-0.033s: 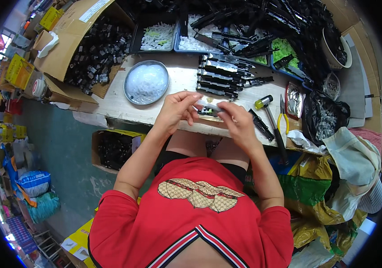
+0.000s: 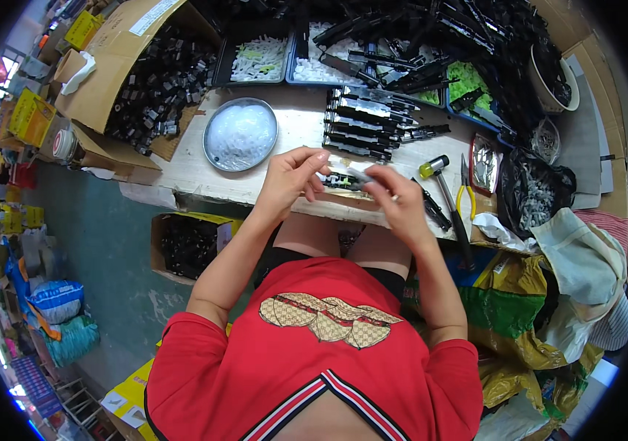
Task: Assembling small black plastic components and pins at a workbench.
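Over the front edge of the table, my left hand (image 2: 288, 184) is closed in a pinch on a small white part (image 2: 336, 163), partly covered by the fingers. My right hand (image 2: 399, 200) faces it, thumb and fingers closed on a small grey piece (image 2: 359, 175). Just beneath the hands lies a black strip-shaped assembly (image 2: 339, 180) with a bit of green on it. Beyond them, several long black assemblies (image 2: 362, 121) are laid side by side. Right of my right hand is another black assembly (image 2: 431, 205).
A round dish of small clear parts (image 2: 241, 136) stands at left. Trays of white parts (image 2: 261, 60) and green parts (image 2: 467, 84) line the back under piled black assemblies. A hammer (image 2: 446, 195), yellow-handled pliers (image 2: 465, 192) and a black bag of grey parts (image 2: 536, 192) are at right.
My right hand has shifted slightly right and its fingers have turned with the grey piece. My left hand has barely moved.
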